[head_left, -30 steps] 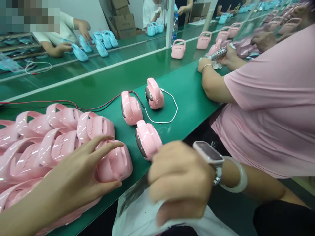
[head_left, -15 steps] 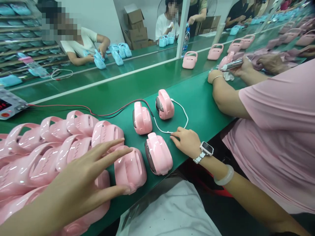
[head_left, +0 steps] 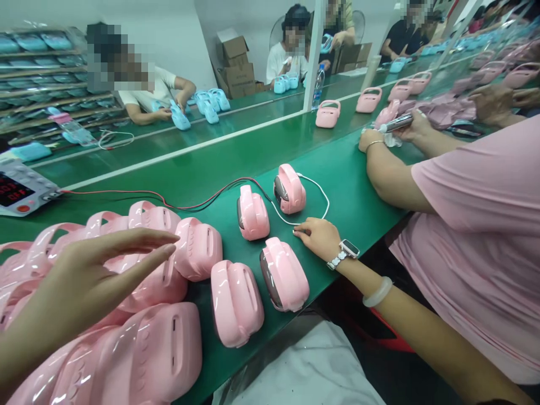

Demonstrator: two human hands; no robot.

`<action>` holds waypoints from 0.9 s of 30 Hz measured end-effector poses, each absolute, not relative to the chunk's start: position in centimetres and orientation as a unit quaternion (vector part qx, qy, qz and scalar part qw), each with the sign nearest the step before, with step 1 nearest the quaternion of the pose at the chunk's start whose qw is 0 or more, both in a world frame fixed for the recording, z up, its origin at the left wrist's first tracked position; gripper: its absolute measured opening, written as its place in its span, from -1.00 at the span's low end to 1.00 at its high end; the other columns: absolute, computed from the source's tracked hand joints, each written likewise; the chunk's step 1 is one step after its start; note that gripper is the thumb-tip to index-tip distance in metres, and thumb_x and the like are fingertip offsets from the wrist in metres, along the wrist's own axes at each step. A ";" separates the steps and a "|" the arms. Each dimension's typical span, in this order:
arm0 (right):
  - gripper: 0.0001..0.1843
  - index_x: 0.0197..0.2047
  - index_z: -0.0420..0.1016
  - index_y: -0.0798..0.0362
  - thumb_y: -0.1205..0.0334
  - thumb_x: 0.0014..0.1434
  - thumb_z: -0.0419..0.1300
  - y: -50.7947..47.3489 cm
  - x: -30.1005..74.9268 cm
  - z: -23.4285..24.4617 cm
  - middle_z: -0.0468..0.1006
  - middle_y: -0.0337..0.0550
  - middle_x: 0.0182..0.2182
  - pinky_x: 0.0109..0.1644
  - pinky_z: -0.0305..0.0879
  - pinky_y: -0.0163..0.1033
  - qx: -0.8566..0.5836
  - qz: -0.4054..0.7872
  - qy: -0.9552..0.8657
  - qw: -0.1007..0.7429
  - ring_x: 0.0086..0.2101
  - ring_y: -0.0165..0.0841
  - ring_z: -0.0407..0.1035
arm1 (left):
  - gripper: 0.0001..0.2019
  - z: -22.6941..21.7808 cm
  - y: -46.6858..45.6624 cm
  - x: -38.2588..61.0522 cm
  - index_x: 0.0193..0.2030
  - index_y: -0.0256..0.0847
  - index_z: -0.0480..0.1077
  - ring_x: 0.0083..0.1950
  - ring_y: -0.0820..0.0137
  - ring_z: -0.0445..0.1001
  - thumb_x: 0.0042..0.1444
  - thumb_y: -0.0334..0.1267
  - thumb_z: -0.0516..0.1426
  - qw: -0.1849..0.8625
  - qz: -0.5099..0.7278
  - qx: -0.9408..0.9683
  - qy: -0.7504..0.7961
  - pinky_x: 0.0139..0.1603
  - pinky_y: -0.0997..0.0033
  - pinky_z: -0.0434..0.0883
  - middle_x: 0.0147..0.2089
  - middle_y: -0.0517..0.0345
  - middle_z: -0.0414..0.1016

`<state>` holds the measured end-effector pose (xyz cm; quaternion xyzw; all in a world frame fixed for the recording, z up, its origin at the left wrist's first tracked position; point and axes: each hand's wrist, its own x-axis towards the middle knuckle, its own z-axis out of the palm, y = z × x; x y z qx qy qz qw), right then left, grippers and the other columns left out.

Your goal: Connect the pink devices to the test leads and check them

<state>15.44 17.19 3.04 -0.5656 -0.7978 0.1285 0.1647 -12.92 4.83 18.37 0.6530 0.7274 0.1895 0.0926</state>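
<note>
My left hand (head_left: 112, 270) hovers over rows of glossy pink loop-handled devices (head_left: 169, 343), fingers stretched out and holding nothing. The nearest one to its fingertips is a pink device (head_left: 200, 250) at the end of a row. My right hand (head_left: 318, 239), with a watch on the wrist, has thumb and forefinger closed on a thin white cable (head_left: 323, 197). The cable curves up behind a pink device with a dark front (head_left: 290, 190). Closer to me stand a pink device (head_left: 253, 214), another with a dark face (head_left: 287, 275) and one at the table edge (head_left: 238, 304).
A power supply with a red display (head_left: 23, 188) sits at the left, its red and black wires (head_left: 202, 202) crossing the green table (head_left: 350, 174). At my right a co-worker in a pink shirt (head_left: 472, 185) holds a tool (head_left: 396, 122). Blue devices (head_left: 211, 104) lie across the line.
My left hand has let go of the pink device near the table edge and drawn back left over the rows. The right hand stays at the cable. The power supply's display now shows more lit digits.
</note>
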 end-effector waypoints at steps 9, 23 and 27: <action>-0.91 -0.44 0.50 0.08 0.23 0.02 0.27 18.0 15.5 5.3 0.54 -0.18 -0.43 -0.38 0.29 -0.27 -0.524 0.268 -0.748 0.307 -0.48 -0.39 0.37 | -0.18 16.6 9.5 -14.8 0.28 -0.15 0.09 0.15 0.11 0.34 -0.08 0.17 0.17 0.342 0.177 0.529 0.756 -0.01 0.20 0.41 0.25 -0.13 0.22; -0.83 -0.41 0.47 0.14 0.58 -0.06 0.23 17.3 0.1 13.5 0.34 -0.43 -0.83 -0.69 0.07 -0.44 -0.386 0.494 -0.774 0.092 -0.78 -0.49 0.24 | -0.18 15.2 10.1 -14.9 0.36 -0.27 -0.13 -0.54 0.41 0.18 -0.12 -0.39 0.00 0.347 0.121 0.581 0.726 -0.50 0.44 0.16 -0.51 0.31 0.15; -0.87 -0.30 0.49 0.24 0.53 0.03 0.19 16.8 -0.7 12.7 0.31 -0.51 -0.82 -0.61 0.05 -0.49 -0.386 0.493 -0.770 0.121 -0.80 -0.61 0.20 | -0.19 15.3 9.8 -14.8 0.35 -0.27 -0.10 -0.50 0.43 0.20 -0.13 -0.39 0.00 0.327 0.125 0.594 0.724 -0.44 0.42 0.21 -0.35 0.19 0.29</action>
